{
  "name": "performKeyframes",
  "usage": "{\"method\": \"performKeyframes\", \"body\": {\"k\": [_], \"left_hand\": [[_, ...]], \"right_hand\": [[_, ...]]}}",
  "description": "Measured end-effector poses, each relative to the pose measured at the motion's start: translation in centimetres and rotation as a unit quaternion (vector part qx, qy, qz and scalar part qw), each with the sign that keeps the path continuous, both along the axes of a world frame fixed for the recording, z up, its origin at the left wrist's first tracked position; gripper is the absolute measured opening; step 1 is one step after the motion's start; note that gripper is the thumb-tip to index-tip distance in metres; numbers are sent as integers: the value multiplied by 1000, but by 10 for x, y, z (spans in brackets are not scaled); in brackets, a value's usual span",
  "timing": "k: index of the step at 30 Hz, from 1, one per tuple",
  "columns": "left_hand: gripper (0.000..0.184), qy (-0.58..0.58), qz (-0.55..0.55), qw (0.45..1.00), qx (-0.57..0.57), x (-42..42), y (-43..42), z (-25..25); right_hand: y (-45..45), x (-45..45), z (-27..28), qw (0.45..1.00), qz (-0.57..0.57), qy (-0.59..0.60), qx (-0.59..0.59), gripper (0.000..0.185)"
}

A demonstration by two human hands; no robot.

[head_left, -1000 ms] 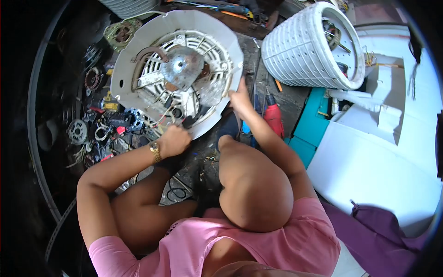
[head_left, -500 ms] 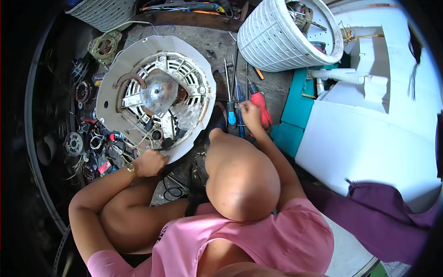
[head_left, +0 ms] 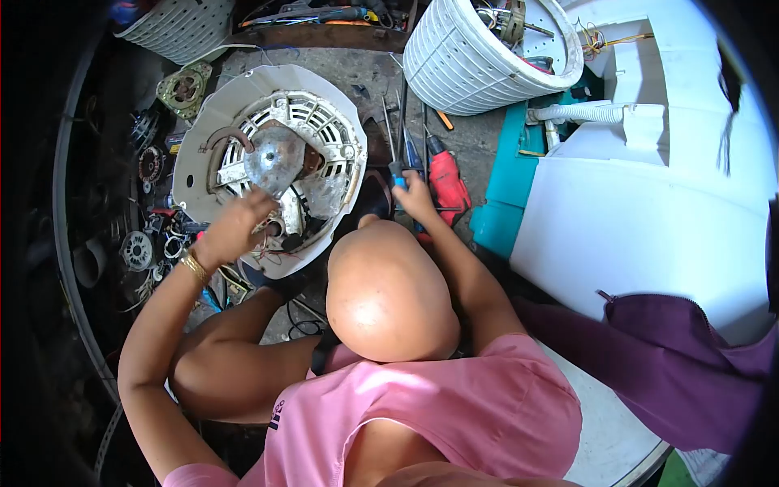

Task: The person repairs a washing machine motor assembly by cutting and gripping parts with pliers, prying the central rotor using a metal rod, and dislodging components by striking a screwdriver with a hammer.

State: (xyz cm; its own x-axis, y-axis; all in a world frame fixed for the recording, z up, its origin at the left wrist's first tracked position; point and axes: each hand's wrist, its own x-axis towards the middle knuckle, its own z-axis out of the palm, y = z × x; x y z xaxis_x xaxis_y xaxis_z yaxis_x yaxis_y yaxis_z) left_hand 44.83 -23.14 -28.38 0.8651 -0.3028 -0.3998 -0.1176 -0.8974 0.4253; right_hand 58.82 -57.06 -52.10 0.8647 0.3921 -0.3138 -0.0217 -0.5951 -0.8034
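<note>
My left hand (head_left: 235, 227) reaches over the near-left rim of a round off-white plastic tub (head_left: 348, 142). Its fingers are smeared by motion beside the metal disc (head_left: 274, 161) of the motor assembly inside, so their grip does not show. Thin wires (head_left: 272, 261) hang below that hand. My right hand (head_left: 416, 200) is closed around the blue handle of a screwdriver (head_left: 398, 172), whose shaft points away from me. Just right of it lies a red power drill (head_left: 447, 180). Another blue-handled tool (head_left: 412, 154) rests close beside the screwdriver.
A white perforated drum (head_left: 462, 61) holding a motor lies tilted at the back right. A teal panel (head_left: 505, 183) and a large white casing (head_left: 600, 211) take up the right side. Loose motor parts (head_left: 138, 250) clutter the left floor. My raised knee (head_left: 391, 292) is between my arms.
My left hand has risen from the tub's near rim to over its inside. My right hand has moved slightly left and taken hold of the screwdriver, whose handle is shifted upward.
</note>
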Motion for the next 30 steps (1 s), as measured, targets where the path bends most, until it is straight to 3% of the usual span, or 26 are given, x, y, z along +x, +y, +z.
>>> {"method": "performKeyframes", "body": {"k": [1,2,3,4,8,9,10,12,14,17,18,20,21,22,24,26,27,28,30], "left_hand": [[49,-69,46,996,-6,8,3,8],[51,-125,47,991,-3,19,5,15],[52,-193,36,981,15,30,8,17],[49,-102,83,991,-38,47,1,36],[61,-169,95,974,-117,88,-14,36],[64,-203,85,971,-94,94,-19,38],[67,-239,79,965,-70,99,-25,41],[73,-306,65,949,-45,110,-37,41],[79,-375,46,925,-43,127,-50,35],[72,-377,5,922,-85,142,-79,50],[68,-344,43,923,-165,146,-79,50],[61,-269,119,901,-317,156,-72,44],[48,-240,243,861,-377,157,-66,39],[47,-317,266,844,-342,159,-53,44],[47,-282,342,792,-419,155,-20,55],[51,-192,436,700,-532,147,40,47],[49,-185,447,674,-558,133,71,44],[47,-178,458,647,-584,124,90,45],[58,-217,542,610,-535,92,68,85]], "right_hand": [[6,6,19,998,-40,2,40,44],[5,18,40,992,-52,90,67,43],[7,27,63,994,-43,71,72,42],[6,34,82,995,-36,53,73,41],[-9,63,158,975,-62,104,186,44],[-10,63,180,961,-83,129,229,46],[-18,66,201,932,-96,244,252,46],[-12,62,245,912,-82,280,288,45],[2,64,279,892,33,318,319,42],[32,70,316,836,147,346,399,49],[39,76,320,812,177,351,431,53],[44,89,314,757,186,343,525,60],[40,99,301,752,169,336,541,59],[31,103,281,824,106,288,477,55],[8,101,205,914,-42,228,333,38],[-21,80,114,980,-70,144,118,19],[-41,64,61,986,-40,110,115,19],[-56,48,8,999,2,-34,5,18],[-52,21,21,990,-6,-128,-66,15]]}}
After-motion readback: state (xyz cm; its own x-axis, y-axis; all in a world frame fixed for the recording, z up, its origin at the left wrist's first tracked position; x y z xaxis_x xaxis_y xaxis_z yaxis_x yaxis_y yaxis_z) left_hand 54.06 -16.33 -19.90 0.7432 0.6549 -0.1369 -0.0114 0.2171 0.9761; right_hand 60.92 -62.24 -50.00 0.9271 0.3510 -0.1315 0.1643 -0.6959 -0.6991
